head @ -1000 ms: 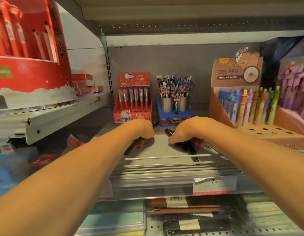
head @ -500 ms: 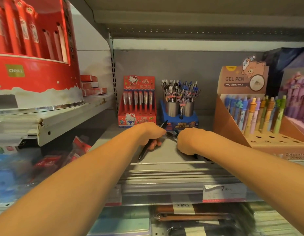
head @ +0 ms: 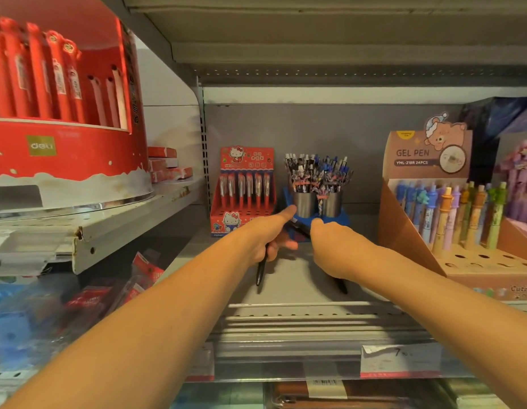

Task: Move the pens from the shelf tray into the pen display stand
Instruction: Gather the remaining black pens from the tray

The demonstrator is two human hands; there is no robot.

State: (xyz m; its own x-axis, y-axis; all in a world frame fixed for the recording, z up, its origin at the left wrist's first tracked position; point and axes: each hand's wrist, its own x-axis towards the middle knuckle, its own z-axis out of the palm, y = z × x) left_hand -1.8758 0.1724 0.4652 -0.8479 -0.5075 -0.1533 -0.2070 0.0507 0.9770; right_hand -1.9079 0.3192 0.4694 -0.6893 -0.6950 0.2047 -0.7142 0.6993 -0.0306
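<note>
Where both hands were pressed low over the shelf a second ago, they have since reached further back toward the blue pen display stand with its two metal cups. The left hand grips a black pen in its curled lower fingers, the barrel hanging down out of the fist, while its forefinger points straight at the left cup. The right hand is curled over more dark pens: one end shows between the two hands and another tip pokes out beneath the wrist, though its fingers are hidden, so how tightly it holds them I cannot tell.

The grey metal shelf has a pegboard back wall and a clear front rail carrying a price label.

From the left stand a red round pen carousel, a red cartoon-cat pen box, then the brown gel pen box with pastel pens at the right. The forearms hide much of the shelf front.
</note>
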